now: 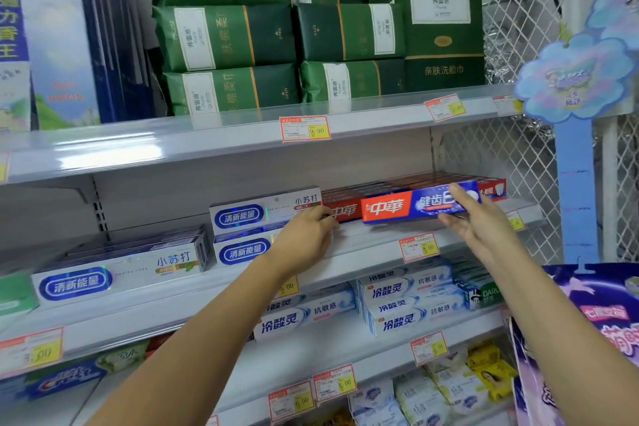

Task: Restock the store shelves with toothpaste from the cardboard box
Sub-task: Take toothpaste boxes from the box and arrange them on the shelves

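The white store shelf (363,242) carries rows of toothpaste on its middle level, below a level stacked with dark green tissue packs (224,34) and above a level of white and blue toothpaste boxes (401,290). On the middle level, the right hand (479,221) holds a red and blue toothpaste box (408,206) by its right end, thumb on the front and fingers spread under it, in front of a row of red toothpaste boxes (366,188) at the right part of the level. The left hand (307,235) rests on the shelf edge with fingers curled together, touching the left end of the red row, just beside two stacked white toothpaste boxes (249,214).
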{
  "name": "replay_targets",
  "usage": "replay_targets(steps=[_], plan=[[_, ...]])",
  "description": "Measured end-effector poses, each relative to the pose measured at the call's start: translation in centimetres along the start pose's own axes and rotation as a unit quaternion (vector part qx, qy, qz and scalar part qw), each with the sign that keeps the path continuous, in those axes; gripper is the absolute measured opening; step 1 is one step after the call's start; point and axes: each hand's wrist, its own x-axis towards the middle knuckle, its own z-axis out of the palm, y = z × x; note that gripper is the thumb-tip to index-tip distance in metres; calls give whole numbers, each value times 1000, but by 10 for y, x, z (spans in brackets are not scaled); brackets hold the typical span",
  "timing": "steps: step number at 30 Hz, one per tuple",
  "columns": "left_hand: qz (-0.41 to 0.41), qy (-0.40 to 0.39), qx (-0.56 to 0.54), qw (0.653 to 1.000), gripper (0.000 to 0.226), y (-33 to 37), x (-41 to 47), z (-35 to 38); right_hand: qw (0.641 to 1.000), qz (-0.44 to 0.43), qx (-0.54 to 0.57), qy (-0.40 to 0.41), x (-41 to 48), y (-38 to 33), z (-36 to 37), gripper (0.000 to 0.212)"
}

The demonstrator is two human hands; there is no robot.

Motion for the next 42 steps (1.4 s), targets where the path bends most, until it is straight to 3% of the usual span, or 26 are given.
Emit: replay_targets(steps=[6,8,10,12,17,21,24,31,36,42], plan=[[-46,97,8,994,37,12,-18,5,981,126,-89,-115,40,-14,33,27],[-35,106,15,994,39,14,-26,8,959,115,-212,-150,48,-16,42,28],[-26,104,22,994,35,14,-32,10,877,31,-452,-160,61,-17,44,30],[-33,102,23,994,29,15,-35,10,779,-59,-605,-154,71,-17,47,37],[-44,103,21,993,25,18,-36,8,658,-128,-720,-178,88,-4,62,40],[-43,98,15,994,32,18,-36,9,587,-205,-762,-179,97,11,67,50],[-46,95,9,994,34,18,-36,9,577,-250,-760,-163,103,22,65,44],[-55,93,-10,994,33,17,-36,11,601,-243,-752,-119,113,36,66,38],[-69,84,-13,994,33,19,-36,9,614,-233,-741,-143,116,37,64,56],[-68,84,-13,994,31,19,-36,9,597,-218,-752,-175,120,35,63,63]])
